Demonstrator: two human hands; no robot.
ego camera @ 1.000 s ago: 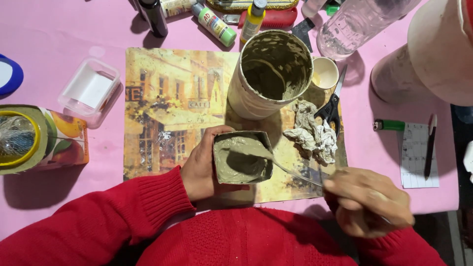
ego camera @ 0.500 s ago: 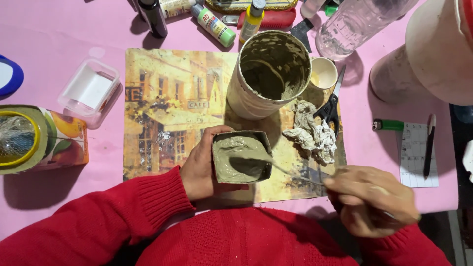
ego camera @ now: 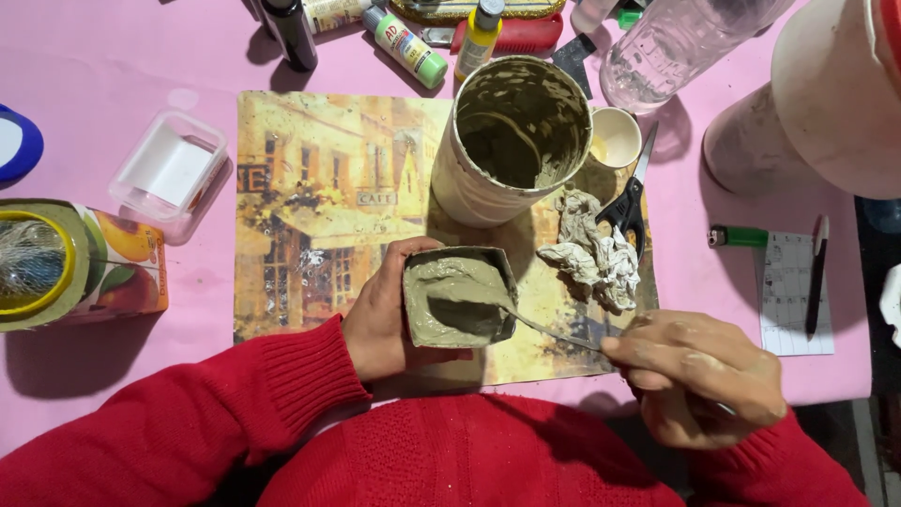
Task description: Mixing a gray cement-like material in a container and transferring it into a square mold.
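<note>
My left hand (ego camera: 380,314) grips a small square container (ego camera: 457,298) filled with grey-green paste, low over a picture placemat (ego camera: 319,207). My right hand (ego camera: 699,371) holds a thin metal spatula (ego camera: 554,331) whose blade lies in the paste. Both arms wear red sleeves. Just beyond stands a large round tub (ego camera: 511,136) smeared inside with the same grey paste.
A crumpled paste-stained rag (ego camera: 596,249), black-handled scissors (ego camera: 631,202) and a small cup (ego camera: 616,136) lie right of the tub. Paint bottles (ego camera: 404,42) line the far edge. A clear plastic box (ego camera: 169,174), a tape roll on a carton (ego camera: 42,263), a green lighter (ego camera: 739,236) and a pen (ego camera: 817,272) sit around.
The spatula blade has shifted slightly inside the paste; the container and my left hand stay where they were.
</note>
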